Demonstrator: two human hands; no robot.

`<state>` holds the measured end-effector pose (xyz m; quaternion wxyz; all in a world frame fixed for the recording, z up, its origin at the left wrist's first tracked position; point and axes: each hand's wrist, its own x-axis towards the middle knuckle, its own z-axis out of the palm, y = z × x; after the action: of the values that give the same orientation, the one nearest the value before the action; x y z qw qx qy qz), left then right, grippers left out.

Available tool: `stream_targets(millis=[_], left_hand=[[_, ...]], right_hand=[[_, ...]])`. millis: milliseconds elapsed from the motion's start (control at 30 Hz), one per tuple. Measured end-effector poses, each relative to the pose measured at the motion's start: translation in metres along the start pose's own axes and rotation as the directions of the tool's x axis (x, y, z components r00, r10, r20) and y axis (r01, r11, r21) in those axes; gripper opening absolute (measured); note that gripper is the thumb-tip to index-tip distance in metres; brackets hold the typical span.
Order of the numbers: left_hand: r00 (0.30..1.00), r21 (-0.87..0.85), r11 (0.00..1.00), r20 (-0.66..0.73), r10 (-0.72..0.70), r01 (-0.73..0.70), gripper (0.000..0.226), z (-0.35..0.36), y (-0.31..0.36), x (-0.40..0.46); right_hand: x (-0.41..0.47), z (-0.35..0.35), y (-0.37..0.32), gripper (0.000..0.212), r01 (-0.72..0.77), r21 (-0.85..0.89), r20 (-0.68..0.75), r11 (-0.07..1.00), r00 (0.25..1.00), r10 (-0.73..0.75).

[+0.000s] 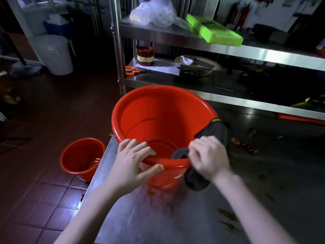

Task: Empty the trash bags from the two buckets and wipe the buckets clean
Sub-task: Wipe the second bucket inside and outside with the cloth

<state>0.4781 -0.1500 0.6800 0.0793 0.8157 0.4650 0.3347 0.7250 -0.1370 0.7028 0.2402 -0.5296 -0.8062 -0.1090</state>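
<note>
Wiping the bucket (163, 110) rim on the worktop (158, 217).
Left hand (133, 162) grips the near rim; right hand (209, 157) holds a cloth (214, 129) draped over it.

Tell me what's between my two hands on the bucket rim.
In the head view, only a bare stretch of the red bucket's rim lies between the left hand and the right hand gripping the dark cloth.

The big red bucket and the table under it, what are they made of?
The big red bucket looks like glossy moulded plastic: bright, smooth, with shiny highlights along its rolled rim. The table looks like stainless steel: grey, brushed, and faintly mirroring the bucket's red. The dark cloth seems to be soft fabric, since it drapes limply.
</note>
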Motion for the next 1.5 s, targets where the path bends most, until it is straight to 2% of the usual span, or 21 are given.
stream_targets(millis=[67, 133, 267, 333, 433, 500, 600, 700, 800, 900, 967, 1033, 1100, 1167, 1233, 1300, 1433, 1500], left_hand=[[1.000, 0.005, 1.000, 0.000, -0.006, 0.006, 0.044, 0.001, 0.001, 0.000], [1.000, 0.015, 1.000, -0.014, -0.007, 0.008, 0.044, 0.001, 0.000, -0.001], [1.000, 0.034, 0.999, -0.027, 0.006, -0.005, 0.042, 0.001, 0.004, -0.001], [1.000, 0.051, 0.999, -0.021, 0.014, -0.012, 0.040, 0.001, 0.004, 0.000], [1.000, 0.009, 1.000, 0.000, -0.004, 0.004, 0.038, -0.003, 0.000, -0.003], [0.999, -0.024, 1.000, 0.034, 0.003, -0.002, 0.039, -0.009, -0.006, -0.008], [0.991, -0.040, 0.998, 0.121, 0.061, -0.057, 0.036, -0.030, -0.023, -0.009], [0.971, -0.045, 0.996, 0.221, 0.088, -0.080, 0.036, -0.057, -0.044, -0.003], [0.981, -0.019, 0.999, 0.189, 0.040, -0.037, 0.024, -0.068, -0.041, 0.000], [0.991, 0.063, 0.998, 0.129, 0.018, -0.026, 0.027, -0.044, -0.007, -0.007], [0.998, 0.115, 0.993, 0.059, -0.007, 0.000, 0.030, -0.024, 0.007, -0.018], [0.999, 0.066, 0.997, 0.006, -0.046, 0.046, 0.032, -0.018, 0.002, -0.021], [0.999, 0.020, 0.999, 0.000, -0.049, 0.049, 0.033, -0.020, -0.007, -0.019], [0.999, 0.017, 0.999, -0.001, -0.047, 0.047, 0.033, -0.020, -0.008, -0.015], [0.999, 0.013, 0.999, -0.010, -0.049, 0.049, 0.033, -0.018, -0.006, -0.014], [0.998, 0.012, 0.999, -0.041, -0.051, 0.051, 0.033, -0.017, -0.006, -0.017], [0.997, 0.009, 0.999, -0.066, -0.035, 0.036, 0.035, -0.014, -0.009, -0.017], [0.998, 0.019, 0.999, -0.058, -0.032, 0.034, 0.035, -0.013, -0.010, -0.018]], right_hand=[[0.009, -0.008, 0.037, 0.032, -0.078, 0.080, 0.074, 0.994, 0.995, 0.072], [0.011, -0.005, 0.044, 0.034, -0.188, 0.138, 0.007, 0.972, 0.982, 0.189], [-0.008, 0.010, -0.027, 0.027, -0.343, 0.094, -0.211, 0.935, 0.911, 0.355], [-0.011, 0.020, -0.074, 0.025, -0.368, 0.039, -0.230, 0.929, 0.902, 0.367], [-0.008, 0.025, -0.096, 0.027, -0.249, 0.010, -0.252, 0.968, 0.937, 0.243], [-0.009, 0.016, -0.069, 0.026, -0.094, 0.006, -0.184, 0.996, 0.978, 0.093], [-0.007, -0.001, -0.001, 0.027, 0.088, 0.023, -0.046, 0.996, 0.995, -0.087], [0.006, -0.009, 0.043, 0.031, 0.007, 0.140, 0.048, 0.990, 0.999, -0.014], [0.010, 0.004, 0.022, 0.029, -0.120, 0.179, -0.056, 0.976, 0.990, 0.132], [0.009, 0.021, -0.045, 0.022, -0.231, 0.139, -0.188, 0.963, 0.949, 0.255], [0.004, 0.028, -0.085, 0.024, -0.207, 0.107, -0.199, 0.972, 0.954, 0.225], [0.000, 0.027, -0.094, 0.026, -0.102, 0.094, -0.174, 0.990, 0.978, 0.117], [0.005, 0.019, -0.062, 0.024, 0.023, 0.091, -0.116, 0.996, 0.993, -0.013], [0.015, 0.012, -0.010, 0.022, 0.075, 0.080, -0.030, 0.994, 0.997, -0.072], [0.029, 0.005, 0.031, 0.026, -0.011, 0.102, 0.065, 0.995, 0.998, 0.005], [0.035, 0.009, 0.044, 0.032, -0.113, 0.144, 0.053, 0.983, 0.993, 0.106], [0.018, 0.018, -0.011, 0.028, -0.280, 0.160, -0.150, 0.947, 0.941, 0.304], [0.004, 0.024, -0.060, 0.025, -0.300, 0.105, -0.222, 0.948, 0.922, 0.317]])
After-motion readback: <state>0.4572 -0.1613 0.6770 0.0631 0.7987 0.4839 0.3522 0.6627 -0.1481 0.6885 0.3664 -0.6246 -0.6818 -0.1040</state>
